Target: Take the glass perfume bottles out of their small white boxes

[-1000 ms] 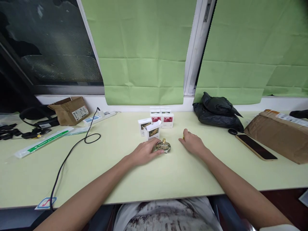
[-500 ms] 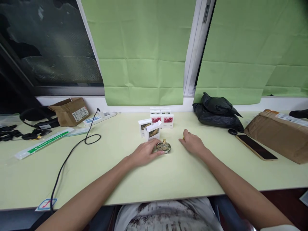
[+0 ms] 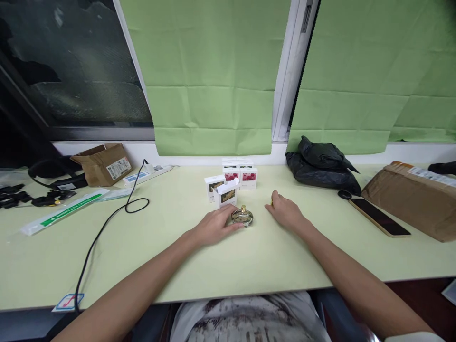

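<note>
A small round glass bottle with a gold top lies on the pale green table. My left hand rests on the table with its fingertips against the bottle's left side. Palm down to the right of the bottle, my right hand covers a small yellow object that peeks out at its far edge. Just behind the bottle stands an open white box, with several more small white boxes behind it.
A black cable runs across the left of the table past a power strip, a torn cardboard box and a green-striped packet. On the right lie a black bag, a phone and a brown parcel.
</note>
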Tool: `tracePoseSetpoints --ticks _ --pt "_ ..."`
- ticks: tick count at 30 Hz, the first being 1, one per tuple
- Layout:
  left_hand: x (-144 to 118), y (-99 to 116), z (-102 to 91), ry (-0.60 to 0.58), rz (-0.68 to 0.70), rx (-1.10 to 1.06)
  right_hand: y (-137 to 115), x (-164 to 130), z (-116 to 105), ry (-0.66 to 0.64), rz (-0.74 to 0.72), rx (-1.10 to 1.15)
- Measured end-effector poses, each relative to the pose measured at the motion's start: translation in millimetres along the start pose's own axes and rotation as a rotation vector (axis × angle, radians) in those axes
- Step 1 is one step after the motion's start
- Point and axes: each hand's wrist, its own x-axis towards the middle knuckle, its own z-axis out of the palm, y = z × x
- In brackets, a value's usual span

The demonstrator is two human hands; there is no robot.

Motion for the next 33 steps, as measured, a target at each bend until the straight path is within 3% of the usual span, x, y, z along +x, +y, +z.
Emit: tracePoseSetpoints --ticks 20,23,28,33 --pt "-1 1 0.2 0.012 0.015 0.023 -2 -1 1 0.059 -0.06 0.022" --pt "-1 1 0.1 0.017 0.015 0.022 -5 -4 -1 0.189 -0.203 0.152" --pt "-1 0 1.4 0.023 0.027 0.02 -25 -20 -5 0.429 -0.618 0.574" --pt "-1 1 1.9 0.027 0.023 0.031 -46 -34 0 0.437 -0.691 0.808"
